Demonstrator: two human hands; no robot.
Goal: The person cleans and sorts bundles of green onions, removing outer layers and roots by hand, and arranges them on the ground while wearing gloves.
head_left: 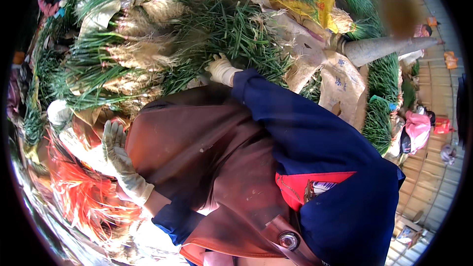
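Observation:
My right hand, in a pale knit glove, reaches forward to the near edge of a loose heap of green onions. Its fingers are bent but a little apart against the leaves, and nothing held shows in them. My left hand, gloved in off-white with greyish fingers, is raised at the left beside my lap. Its fingers are stretched out, and it holds nothing. Close by it hangs a bunch of red-orange plastic strips. A brown apron covers my lap.
Bundled green onions with pale hairy roots lie at the far left. Woven sacks and a yellow bag lie at the right and back. Past them are a grey post, more green bundles and a tiled floor.

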